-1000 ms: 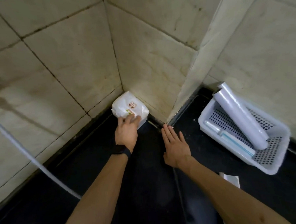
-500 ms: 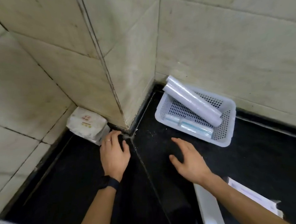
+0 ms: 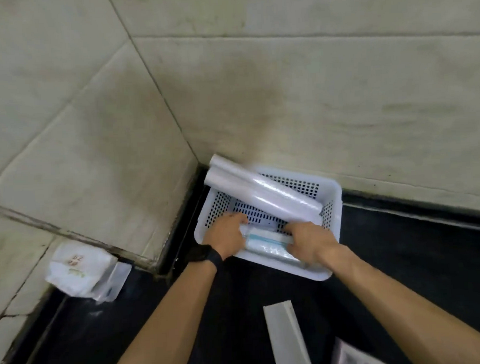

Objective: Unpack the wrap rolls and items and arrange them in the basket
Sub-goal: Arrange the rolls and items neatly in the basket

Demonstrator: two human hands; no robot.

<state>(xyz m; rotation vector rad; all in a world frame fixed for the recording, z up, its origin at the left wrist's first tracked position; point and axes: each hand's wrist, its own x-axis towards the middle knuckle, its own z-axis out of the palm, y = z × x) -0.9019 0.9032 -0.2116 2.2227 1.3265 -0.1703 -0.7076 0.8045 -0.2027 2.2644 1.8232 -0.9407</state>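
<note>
White perforated plastic basket (image 3: 334, 193) sits on the black floor (image 3: 418, 256), tucked against the tiled wall (image 3: 312, 94) near the corner. Two clear wrap rolls (image 3: 264, 193) lie diagonally across it, far-left ends sticking out over the rim, other ends down inside by the right wall. Both hands are inside the basket at its near side. Left hand (image 3: 227, 235), black wristband (image 3: 206, 255), fingers curled around the left end of a small wrapped pack with a blue stripe (image 3: 264, 240). Right hand (image 3: 311, 240) clenched on the pack's right end. Pack lies along the near wall, low in the basket. White bag with printed label (image 3: 80, 269) rests at the wall base to the left, well apart. Flat white packaging pieces (image 3: 286, 338) on the floor, near edge of view.
</note>
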